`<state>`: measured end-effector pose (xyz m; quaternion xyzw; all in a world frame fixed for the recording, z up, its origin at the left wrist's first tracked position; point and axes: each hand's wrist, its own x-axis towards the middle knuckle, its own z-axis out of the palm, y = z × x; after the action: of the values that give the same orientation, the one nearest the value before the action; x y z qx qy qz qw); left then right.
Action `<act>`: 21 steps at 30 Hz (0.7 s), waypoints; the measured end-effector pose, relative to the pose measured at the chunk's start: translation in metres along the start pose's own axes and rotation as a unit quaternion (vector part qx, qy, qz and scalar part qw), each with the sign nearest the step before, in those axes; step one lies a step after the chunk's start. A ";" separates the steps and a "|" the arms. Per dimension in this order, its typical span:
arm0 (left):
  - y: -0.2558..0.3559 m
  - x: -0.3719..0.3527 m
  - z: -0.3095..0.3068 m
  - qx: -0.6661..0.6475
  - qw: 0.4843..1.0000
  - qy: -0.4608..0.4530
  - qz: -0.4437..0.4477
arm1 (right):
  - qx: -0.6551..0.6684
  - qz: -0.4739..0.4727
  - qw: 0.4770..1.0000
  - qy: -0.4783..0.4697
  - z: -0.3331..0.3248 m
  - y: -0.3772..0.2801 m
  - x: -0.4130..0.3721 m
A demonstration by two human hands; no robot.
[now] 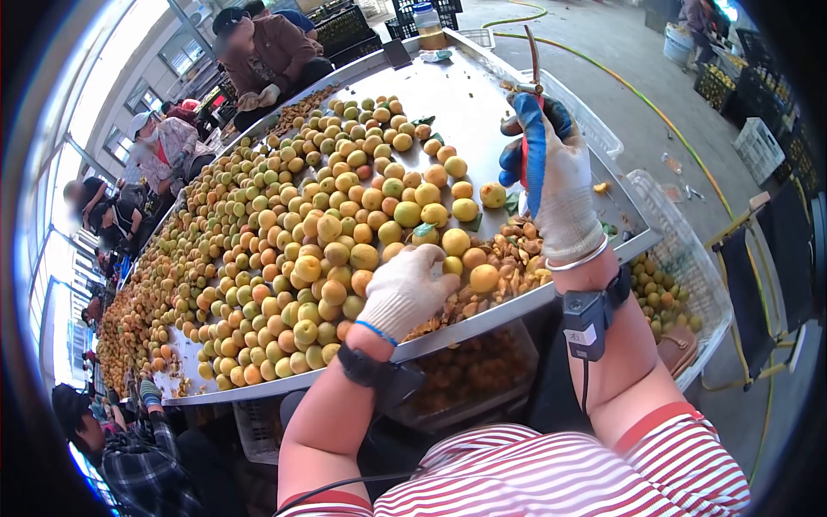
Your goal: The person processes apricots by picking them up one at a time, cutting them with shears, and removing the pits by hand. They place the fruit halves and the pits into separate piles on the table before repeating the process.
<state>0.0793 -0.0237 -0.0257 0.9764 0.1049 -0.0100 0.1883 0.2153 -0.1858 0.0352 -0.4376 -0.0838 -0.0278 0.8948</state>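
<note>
My left hand (407, 291), in a white knit glove, is curled low over the near edge of a heap of apricots (328, 227). Its fingers bend inward and cover whatever they may hold. Just beyond its fingertips lie a yellow apricot (456, 242) and others. My right hand (556, 177), in a white glove with blue-coated fingers, is raised over the table's right side. It is closed around a red-handled tool (533, 65) with a thin brown arm pointing up. Below and between the hands lies a pile of split brown-orange fruit pieces (506, 257).
The metal table (478, 90) has a raised rim. A white crate of fruit (680, 297) stands at its right, near a folding chair (758, 284). A yellow-green hose (637, 95) crosses the floor. Several people sit along the table's far and left sides.
</note>
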 end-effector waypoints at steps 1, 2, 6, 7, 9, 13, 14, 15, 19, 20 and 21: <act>0.005 0.004 0.002 0.039 0.999 -0.030 -0.018 | -0.010 0.003 1.000 -0.007 -0.001 -0.002 0.001; 0.004 0.004 0.003 0.039 0.999 -0.029 -0.018 | -0.010 0.002 1.000 -0.007 -0.002 -0.004 0.001; -0.001 0.007 -0.003 0.041 0.996 -0.065 -0.041 | -0.046 -0.027 0.999 0.001 -0.008 -0.004 0.005; -0.007 0.007 -0.007 0.017 0.997 -0.057 -0.041 | -0.034 -0.032 0.999 -0.014 -0.010 -0.004 0.006; -0.009 0.008 -0.008 -0.009 0.998 -0.050 -0.044 | -0.021 -0.026 0.999 -0.020 -0.008 -0.004 0.005; 0.007 0.016 -0.006 0.035 0.997 -0.053 0.049 | -0.019 -0.012 1.000 -0.016 0.000 -0.002 0.002; 0.011 0.018 -0.002 0.035 0.997 -0.051 0.049 | -0.018 -0.009 1.000 -0.010 -0.001 -0.001 0.002; 0.014 0.020 0.002 0.031 0.997 -0.048 0.048 | -0.017 -0.010 1.000 -0.010 -0.002 -0.001 0.002; 0.001 0.021 0.013 0.032 0.997 -0.007 0.070 | -0.022 -0.001 1.000 0.002 -0.003 -0.004 0.001; -0.004 0.019 0.011 0.044 0.995 0.019 0.085 | -0.017 -0.003 1.000 -0.004 -0.003 -0.004 0.001; -0.006 0.017 0.003 0.038 0.997 0.043 0.051 | -0.016 -0.001 1.000 -0.004 -0.003 -0.004 0.001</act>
<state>0.0946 -0.0163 -0.0312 0.9865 0.0621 0.0380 0.1468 0.2167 -0.1902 0.0366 -0.4519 -0.0874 -0.0287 0.8873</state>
